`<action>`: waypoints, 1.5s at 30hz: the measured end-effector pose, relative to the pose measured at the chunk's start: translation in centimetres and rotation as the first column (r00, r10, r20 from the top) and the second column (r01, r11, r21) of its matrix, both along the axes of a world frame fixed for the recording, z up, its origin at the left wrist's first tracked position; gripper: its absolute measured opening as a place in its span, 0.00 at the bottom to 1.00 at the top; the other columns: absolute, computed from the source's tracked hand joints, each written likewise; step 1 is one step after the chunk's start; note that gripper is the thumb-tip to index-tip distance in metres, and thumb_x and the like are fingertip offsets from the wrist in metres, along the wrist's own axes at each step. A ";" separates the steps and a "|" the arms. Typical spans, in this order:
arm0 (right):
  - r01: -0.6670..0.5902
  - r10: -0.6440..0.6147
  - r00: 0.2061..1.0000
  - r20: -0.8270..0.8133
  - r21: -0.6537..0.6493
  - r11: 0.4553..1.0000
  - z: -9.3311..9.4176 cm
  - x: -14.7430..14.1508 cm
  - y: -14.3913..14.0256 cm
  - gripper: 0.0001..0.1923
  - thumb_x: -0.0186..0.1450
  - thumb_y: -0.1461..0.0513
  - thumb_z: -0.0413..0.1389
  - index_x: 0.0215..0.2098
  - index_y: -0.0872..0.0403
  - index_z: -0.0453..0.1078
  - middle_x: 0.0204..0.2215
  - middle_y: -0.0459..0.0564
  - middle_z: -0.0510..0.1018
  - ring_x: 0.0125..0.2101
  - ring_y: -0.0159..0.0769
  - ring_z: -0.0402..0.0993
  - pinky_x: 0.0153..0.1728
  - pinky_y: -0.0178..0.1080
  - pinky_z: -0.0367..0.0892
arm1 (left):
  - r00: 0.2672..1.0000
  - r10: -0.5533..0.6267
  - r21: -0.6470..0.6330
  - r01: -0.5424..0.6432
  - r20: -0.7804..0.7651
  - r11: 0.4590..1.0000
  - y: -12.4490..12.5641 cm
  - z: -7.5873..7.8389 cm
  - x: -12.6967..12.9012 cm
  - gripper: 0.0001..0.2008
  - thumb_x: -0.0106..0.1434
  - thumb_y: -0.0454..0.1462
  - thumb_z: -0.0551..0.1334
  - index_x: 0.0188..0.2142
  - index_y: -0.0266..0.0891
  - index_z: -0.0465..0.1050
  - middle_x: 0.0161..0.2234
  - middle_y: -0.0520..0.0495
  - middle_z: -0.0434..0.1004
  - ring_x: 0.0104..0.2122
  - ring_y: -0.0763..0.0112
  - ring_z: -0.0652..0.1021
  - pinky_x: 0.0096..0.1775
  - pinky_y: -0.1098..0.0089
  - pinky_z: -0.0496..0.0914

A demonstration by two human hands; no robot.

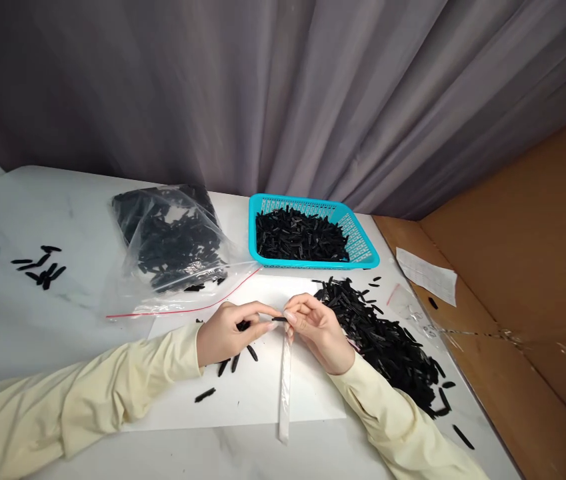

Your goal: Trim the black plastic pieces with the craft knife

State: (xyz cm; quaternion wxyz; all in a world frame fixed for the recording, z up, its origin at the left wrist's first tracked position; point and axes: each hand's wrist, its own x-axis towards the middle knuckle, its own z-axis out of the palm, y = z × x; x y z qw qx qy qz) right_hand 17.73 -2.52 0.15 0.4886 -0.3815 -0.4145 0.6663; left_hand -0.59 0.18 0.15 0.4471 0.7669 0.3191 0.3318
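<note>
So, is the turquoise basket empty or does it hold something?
Not empty: the turquoise basket holds a heap of small black pieces across most of its floor.

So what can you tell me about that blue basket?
The blue basket is a shallow rectangular tray that looks like bright turquoise plastic, with walls and floor made of small open lattice holes. It sits flat on the white table near the back, in front of the grey curtain. A heap of small black strips fills much of it, mostly toward its left side. A clear plastic bag of similar pieces lies just to its left. Neither hand touches it.
</note>
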 end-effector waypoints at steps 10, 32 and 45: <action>-0.073 0.060 0.988 -0.145 -0.087 0.993 -0.3 -0.6 -0.1 0.08 0.59 0.59 0.58 0.32 0.56 0.65 0.21 0.43 0.72 0.20 0.27 0.67 0.21 0.31 0.64 | 0.994 0.109 0.096 -0.109 0.002 0.989 0.0 0.1 0.2 0.09 0.61 0.35 0.57 0.29 0.34 0.74 0.17 0.53 0.72 0.16 0.80 0.64 0.20 0.78 0.60; -0.037 0.037 0.999 -0.039 0.009 0.999 -0.2 -0.7 -0.4 0.14 0.57 0.62 0.60 0.41 0.56 0.69 0.22 0.45 0.74 0.23 0.29 0.70 0.20 0.31 0.66 | 0.993 0.105 -0.175 -0.114 -0.058 0.978 0.2 0.1 0.2 0.14 0.61 0.40 0.54 0.41 0.33 0.69 0.14 0.60 0.52 0.16 0.79 0.55 0.18 0.77 0.54; -0.029 0.019 0.992 -0.121 -0.075 0.997 -0.1 -0.8 -0.3 0.11 0.58 0.59 0.59 0.27 0.55 0.61 0.23 0.48 0.78 0.23 0.33 0.76 0.19 0.32 0.69 | 0.993 0.118 0.104 -0.115 -0.023 0.988 -0.3 -0.1 0.1 0.12 0.60 0.35 0.57 0.40 0.33 0.77 0.28 0.47 0.81 0.21 0.75 0.74 0.25 0.78 0.70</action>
